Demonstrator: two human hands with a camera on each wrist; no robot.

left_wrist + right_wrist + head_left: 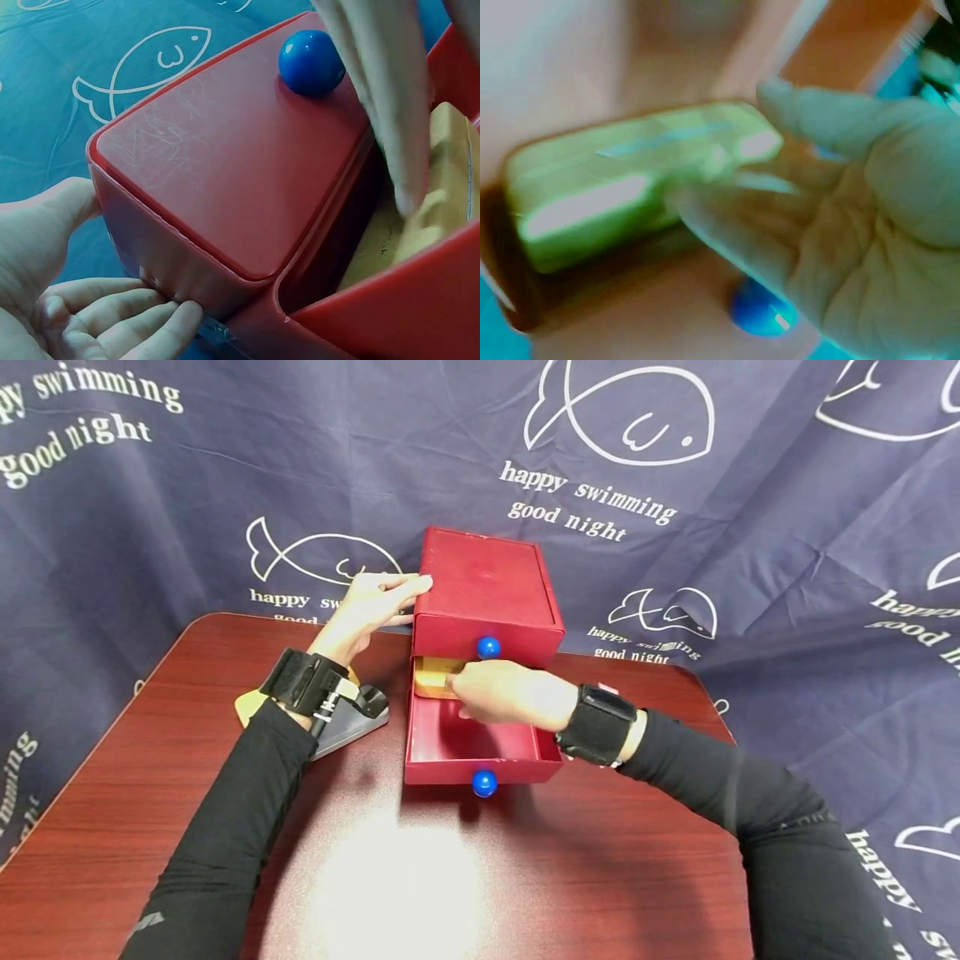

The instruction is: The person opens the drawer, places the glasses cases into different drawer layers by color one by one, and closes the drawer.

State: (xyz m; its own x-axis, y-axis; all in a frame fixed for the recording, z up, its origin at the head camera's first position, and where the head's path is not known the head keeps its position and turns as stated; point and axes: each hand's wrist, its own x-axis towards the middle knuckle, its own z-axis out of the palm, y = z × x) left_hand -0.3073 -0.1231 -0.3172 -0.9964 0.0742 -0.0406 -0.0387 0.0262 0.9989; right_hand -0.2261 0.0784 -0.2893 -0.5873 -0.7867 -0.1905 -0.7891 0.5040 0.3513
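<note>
We note open tabletop in front of the pulled-out lower drawer, whose near half lies free while the right hand and yellow block fill its back, the closed upper drawer overhanging them, and the left hand blocks the cabinet's left side.

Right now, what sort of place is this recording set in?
Probably a staged recording setup, not a lived-in room: a dark blue fish-print cloth hangs as backdrop behind a reddish wooden table, which holds a small red drawer box.
</note>
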